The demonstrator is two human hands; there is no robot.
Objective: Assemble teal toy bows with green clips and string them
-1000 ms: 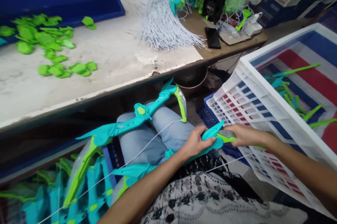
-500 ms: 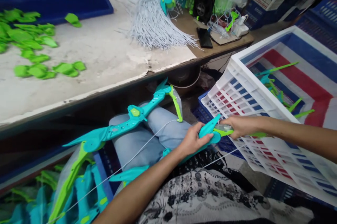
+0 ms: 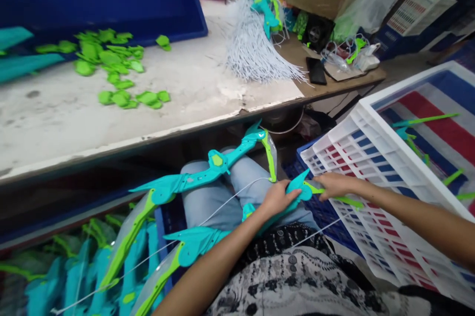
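Note:
Across my lap lies a teal and green toy bow (image 3: 218, 235), partly hidden under my left arm. My left hand (image 3: 279, 200) is wrapped round its teal body near the right end. At that end, the fingers of my right hand (image 3: 334, 186) close on the green limb. A white string (image 3: 319, 231) runs from the limb's tip back across my clothing. Beyond it, a second toy bow (image 3: 200, 172) rests over my knees, its own string (image 3: 233, 196) slack, and neither hand touches it.
A crate of several teal bows (image 3: 92, 271) stands at lower left. To the right is a white plastic basket (image 3: 365, 108) with a striped lining and some bows. The worktable (image 3: 193, 83) holds green plastic pieces (image 3: 111, 58), a bundle of white strings (image 3: 252, 53) and a phone (image 3: 316, 71).
The view has shifted, so most things appear further right and slightly lower. Both hands stay on the same bow, the right hand still at its green limb.

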